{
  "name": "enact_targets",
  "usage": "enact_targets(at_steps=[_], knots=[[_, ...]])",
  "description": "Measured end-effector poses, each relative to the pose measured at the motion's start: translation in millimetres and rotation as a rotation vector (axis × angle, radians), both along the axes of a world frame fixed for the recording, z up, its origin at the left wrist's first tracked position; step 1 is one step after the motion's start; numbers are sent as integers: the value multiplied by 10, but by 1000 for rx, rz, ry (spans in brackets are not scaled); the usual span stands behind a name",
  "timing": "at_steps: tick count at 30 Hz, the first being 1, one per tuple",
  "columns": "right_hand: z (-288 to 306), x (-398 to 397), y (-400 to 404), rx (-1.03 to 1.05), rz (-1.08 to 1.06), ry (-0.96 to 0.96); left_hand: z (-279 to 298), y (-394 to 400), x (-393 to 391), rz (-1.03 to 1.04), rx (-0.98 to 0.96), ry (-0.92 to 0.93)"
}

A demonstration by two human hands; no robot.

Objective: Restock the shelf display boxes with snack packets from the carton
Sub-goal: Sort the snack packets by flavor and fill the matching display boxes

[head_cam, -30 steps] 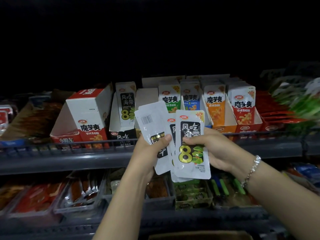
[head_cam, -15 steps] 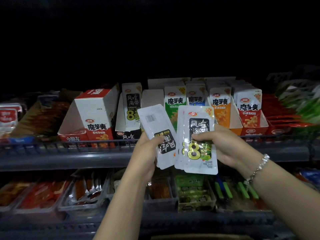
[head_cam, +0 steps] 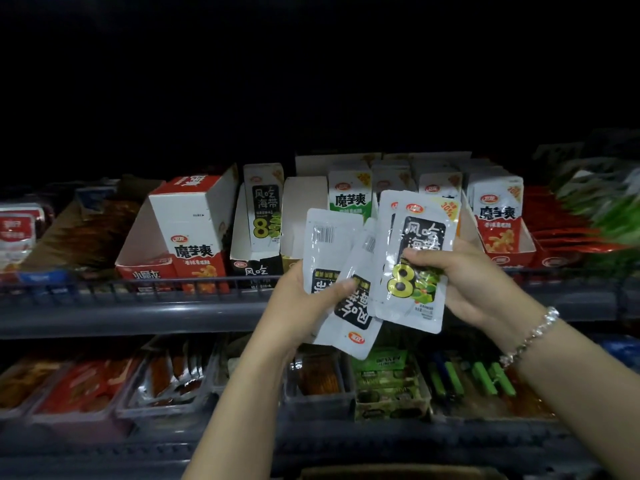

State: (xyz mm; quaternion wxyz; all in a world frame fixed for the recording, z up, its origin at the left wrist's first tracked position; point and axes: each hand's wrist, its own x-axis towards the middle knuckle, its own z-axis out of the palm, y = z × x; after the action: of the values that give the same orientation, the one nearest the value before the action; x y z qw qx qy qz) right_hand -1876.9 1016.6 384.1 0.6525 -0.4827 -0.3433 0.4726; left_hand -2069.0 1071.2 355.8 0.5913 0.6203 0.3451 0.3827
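My left hand (head_cam: pixel 308 299) grips two white snack packets (head_cam: pixel 341 271), both upside down; one shows its barcode back, the other tilts to the right. My right hand (head_cam: pixel 460 271) holds a small stack of upright white packets (head_cam: pixel 414 258) with a black label and a yellow 8. Both hands are in front of the upper shelf. Behind them stands a black-and-white display box (head_cam: pixel 252 261) holding one matching packet, with an almost empty box (head_cam: pixel 294 220) beside it. The top edge of the brown carton (head_cam: pixel 398 472) shows at the bottom of the view.
A red-and-white display box (head_cam: pixel 194 233) stands at left, and several filled boxes of green, orange and red packets (head_cam: pixel 498 220) at right. A grey wire rail (head_cam: pixel 138 289) fronts the upper shelf. Below it, trays of packaged snacks (head_cam: pixel 166 379) fill the lower shelf.
Both hands rose a little toward the shelf boxes. The left hand fanned its packets apart, and a second upside-down packet now tilts out to the right.
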Motion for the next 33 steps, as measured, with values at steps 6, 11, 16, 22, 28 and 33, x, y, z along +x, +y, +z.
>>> enact_targets(at_steps=[6,11,16,22,28,33], knots=[[0,94,-40,16,-7,35,39,22,-23,-128,-184,-84],[-31,103,-53,13,0,51,-46,34,-37,-246,-29,43],[-63,113,-76,-2,42,73,-50,77,-53,-277,44,34],[-80,132,-94,29,60,144,-2,30,-21,-83,-1,-73],[-257,-35,-69,126,-120,290,-127,-94,253,216,-548,-482],[-436,-250,-81,176,-207,291,-37,-200,299,223,-800,-800]])
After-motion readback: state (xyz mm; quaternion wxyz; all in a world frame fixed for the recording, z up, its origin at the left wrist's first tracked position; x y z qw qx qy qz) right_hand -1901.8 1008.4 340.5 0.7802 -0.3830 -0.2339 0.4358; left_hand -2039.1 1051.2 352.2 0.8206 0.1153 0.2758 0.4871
